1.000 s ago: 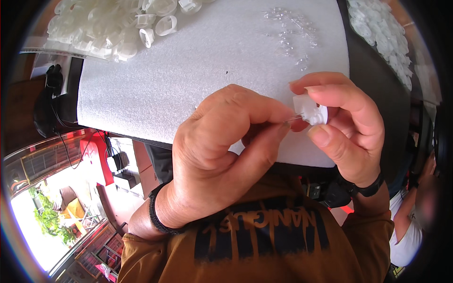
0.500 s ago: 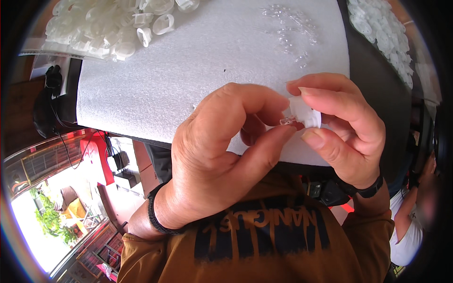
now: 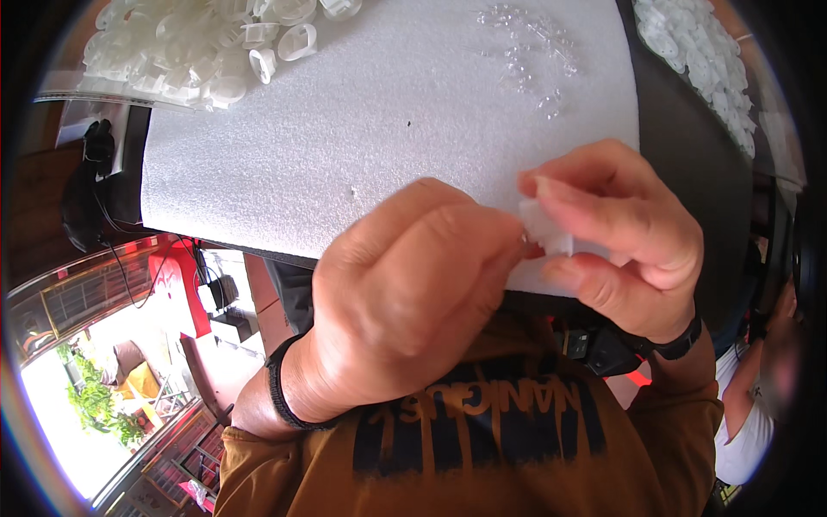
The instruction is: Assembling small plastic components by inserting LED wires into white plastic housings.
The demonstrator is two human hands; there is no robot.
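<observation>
My right hand pinches a small white translucent plastic part between thumb and fingers, just above the front edge of the white foam sheet. Against the left side of that part, my left hand is closed, its back turned up and slightly blurred. Whatever its fingertips grip is hidden behind the hand. Farther off on the sheet lies a loose scatter of small clear plastic pieces.
A heap of white translucent plastic rings fills the far left. Another pile of white plastic parts lies at the far right, beyond the foam sheet. Black cables hang at the left edge. Another person's arm shows at right.
My left hand has rolled over and its fingers have closed in. The small clear piece visible at its fingertips is now hidden. My right hand keeps its hold, with the white part tilted differently.
</observation>
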